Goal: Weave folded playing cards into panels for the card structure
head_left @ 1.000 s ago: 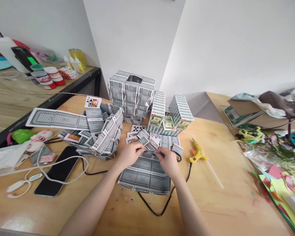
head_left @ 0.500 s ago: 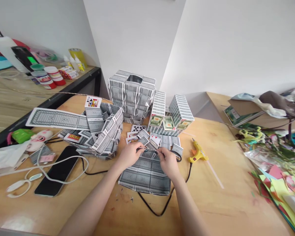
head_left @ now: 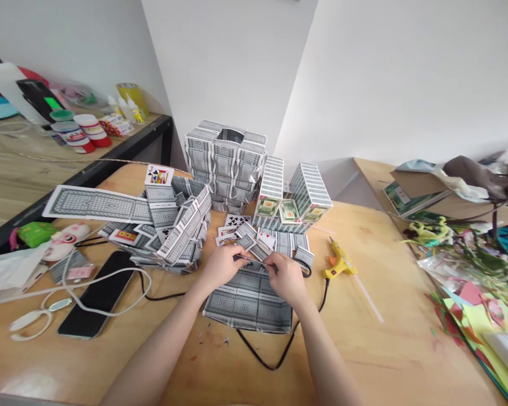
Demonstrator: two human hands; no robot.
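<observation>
My left hand [head_left: 223, 266] and my right hand [head_left: 286, 275] face each other with closed fingertips, pinching a narrow, folded-looking playing card [head_left: 255, 264] between them. Fingers partly cover it. Below them lies a panel of joined playing cards [head_left: 249, 304], grey patterned backs up. Black-handled scissors [head_left: 307, 267] stick out beside my right hand, mostly hidden. Loose playing cards [head_left: 246, 239] spread just beyond my fingers. To the right rests a yellow glue gun [head_left: 338, 260].
Behind stand a card-built structure [head_left: 224, 163] and stacked card boxes [head_left: 275, 192]. A heap of joined cards [head_left: 180, 231] sits left, near a black phone [head_left: 95, 296] and white cable [head_left: 146, 287]. A glue stick [head_left: 369, 300] and coloured paper [head_left: 469, 316] lie right.
My right hand has shifted slightly left and its fingers have bent differently around the card. My left hand stays nearly in place. The whole view has moved a little.
</observation>
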